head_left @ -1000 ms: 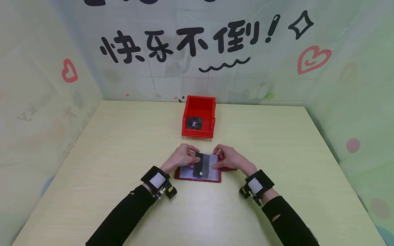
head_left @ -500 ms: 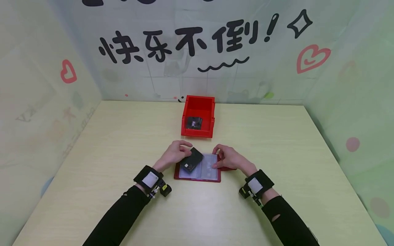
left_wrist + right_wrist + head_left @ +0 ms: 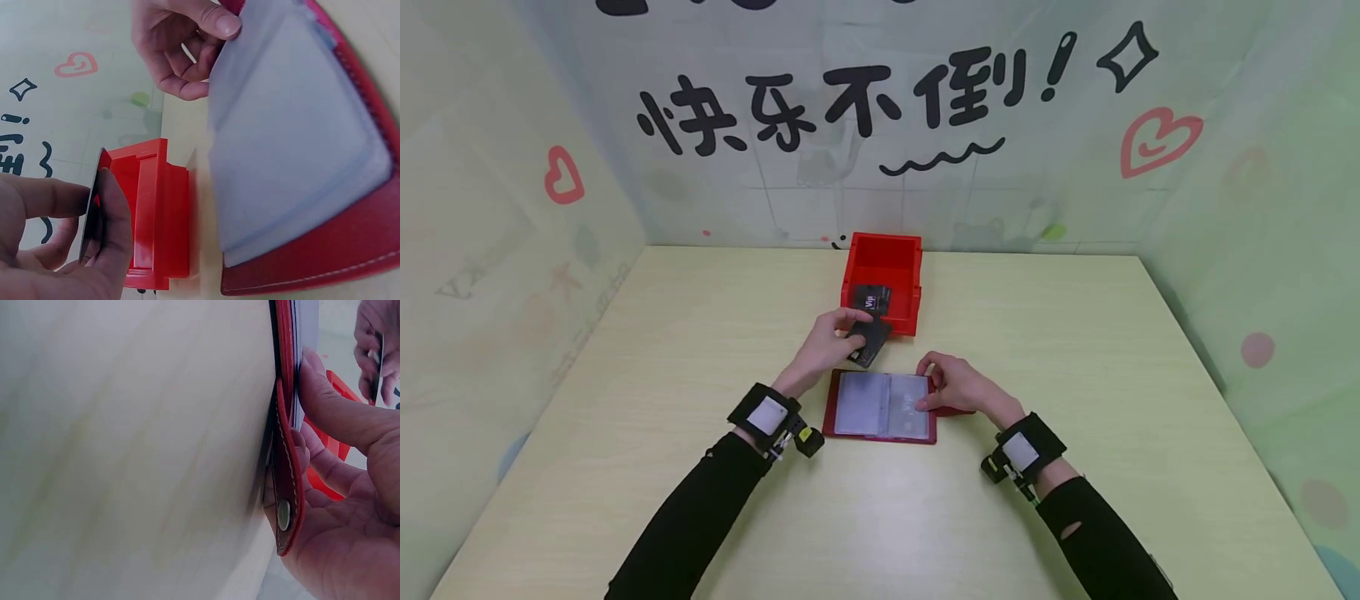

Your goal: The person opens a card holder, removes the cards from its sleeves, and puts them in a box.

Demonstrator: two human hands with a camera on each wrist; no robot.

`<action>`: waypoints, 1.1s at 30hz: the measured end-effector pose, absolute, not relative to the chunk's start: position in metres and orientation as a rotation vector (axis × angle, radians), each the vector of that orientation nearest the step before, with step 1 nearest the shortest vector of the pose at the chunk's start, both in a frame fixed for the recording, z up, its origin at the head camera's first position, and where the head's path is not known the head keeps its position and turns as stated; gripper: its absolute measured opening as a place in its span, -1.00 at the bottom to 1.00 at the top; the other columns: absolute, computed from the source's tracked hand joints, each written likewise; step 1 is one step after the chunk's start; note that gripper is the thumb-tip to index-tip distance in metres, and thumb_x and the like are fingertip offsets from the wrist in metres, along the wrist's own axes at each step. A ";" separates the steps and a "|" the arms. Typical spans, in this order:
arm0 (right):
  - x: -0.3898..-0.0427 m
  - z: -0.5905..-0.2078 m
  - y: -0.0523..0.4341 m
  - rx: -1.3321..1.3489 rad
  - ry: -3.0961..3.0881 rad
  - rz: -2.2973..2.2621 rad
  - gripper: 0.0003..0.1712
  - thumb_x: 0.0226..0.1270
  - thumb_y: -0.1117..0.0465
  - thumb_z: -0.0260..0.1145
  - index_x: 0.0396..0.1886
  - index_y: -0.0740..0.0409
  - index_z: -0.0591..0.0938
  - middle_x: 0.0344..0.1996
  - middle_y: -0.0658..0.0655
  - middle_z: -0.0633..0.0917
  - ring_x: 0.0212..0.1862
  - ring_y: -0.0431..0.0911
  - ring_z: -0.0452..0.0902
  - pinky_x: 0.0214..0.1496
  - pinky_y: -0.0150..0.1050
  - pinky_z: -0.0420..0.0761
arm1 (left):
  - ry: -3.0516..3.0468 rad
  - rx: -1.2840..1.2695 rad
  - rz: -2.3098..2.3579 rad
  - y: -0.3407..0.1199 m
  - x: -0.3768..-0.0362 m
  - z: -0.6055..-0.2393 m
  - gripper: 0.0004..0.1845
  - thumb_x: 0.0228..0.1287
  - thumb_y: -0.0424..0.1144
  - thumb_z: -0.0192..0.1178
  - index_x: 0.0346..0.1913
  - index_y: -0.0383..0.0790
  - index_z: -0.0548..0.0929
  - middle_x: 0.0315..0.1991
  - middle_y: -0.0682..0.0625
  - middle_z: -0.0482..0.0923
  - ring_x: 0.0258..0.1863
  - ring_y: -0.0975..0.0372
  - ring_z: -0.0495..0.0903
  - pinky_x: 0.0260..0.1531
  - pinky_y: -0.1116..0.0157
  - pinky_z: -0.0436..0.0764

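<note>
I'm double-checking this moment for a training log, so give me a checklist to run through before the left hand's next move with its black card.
1. Black card pinched by the left hand: ok.
2. Red card holder lying open: ok.
3. Card holder steadied: ok, the right hand grips its right edge.
4. Black card wholly over the red bin: not ok, in the head view much of it shows in front of the near edge.
5. Black card free of contact with the bin: cannot tell.

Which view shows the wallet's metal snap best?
Right wrist: the snap shows large on the red strap. The head view shows the strap, but no snap can be made out; left wrist doesn't show it.
</note>
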State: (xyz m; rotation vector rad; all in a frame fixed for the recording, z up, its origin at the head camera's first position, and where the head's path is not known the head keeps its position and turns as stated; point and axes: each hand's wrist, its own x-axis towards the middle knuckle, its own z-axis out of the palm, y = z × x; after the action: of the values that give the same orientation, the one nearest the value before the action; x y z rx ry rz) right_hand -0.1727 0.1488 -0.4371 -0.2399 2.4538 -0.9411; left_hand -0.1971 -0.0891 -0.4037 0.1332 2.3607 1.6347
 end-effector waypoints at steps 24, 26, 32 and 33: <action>-0.171 -0.438 0.152 -0.268 2.459 -0.952 -0.47 0.18 0.20 0.53 0.08 0.08 0.49 -0.29 0.13 0.52 -0.15 -0.06 0.48 -0.21 -0.32 0.49 | 2.920 0.089 1.258 -0.030 -0.262 -0.405 -0.56 0.27 -0.48 0.18 0.22 -0.44 0.53 0.20 -0.32 0.54 0.17 -0.09 0.50 0.24 -0.02 0.54; -0.170 -0.438 0.152 -0.274 2.460 -0.951 -0.47 0.17 0.20 0.53 0.08 0.08 0.49 -0.29 0.13 0.52 -0.14 -0.07 0.48 -0.21 -0.33 0.49 | 2.943 0.082 1.173 -0.026 -0.265 -0.408 -0.56 0.26 -0.46 0.22 0.21 -0.46 0.52 0.19 -0.31 0.53 0.16 -0.08 0.51 0.26 -0.01 0.54; -0.170 -0.439 0.151 -0.276 2.469 -0.949 -0.48 0.16 0.21 0.54 0.07 0.07 0.50 -0.32 0.13 0.51 -0.16 -0.06 0.47 -0.22 -0.32 0.48 | 2.989 0.040 0.982 -0.015 -0.269 -0.416 -0.65 0.30 -0.39 0.26 0.12 -0.44 0.59 0.30 -0.33 0.42 0.07 -0.16 0.59 0.15 -0.06 0.63; -0.170 -0.439 0.151 -0.277 2.468 -0.949 -0.48 0.16 0.21 0.54 0.07 0.07 0.50 -0.32 0.13 0.51 -0.16 -0.06 0.47 -0.22 -0.32 0.48 | 2.996 0.034 0.952 -0.014 -0.269 -0.417 -0.66 0.31 -0.38 0.26 0.11 -0.43 0.60 0.35 -0.33 0.37 0.07 -0.18 0.60 0.13 -0.07 0.64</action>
State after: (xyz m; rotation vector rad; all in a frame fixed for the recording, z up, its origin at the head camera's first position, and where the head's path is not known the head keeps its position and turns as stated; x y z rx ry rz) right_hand -0.1698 0.1512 -0.4387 -0.2771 2.4681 -0.9486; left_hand -0.2694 -0.0140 -0.4168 0.0343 2.9959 0.9515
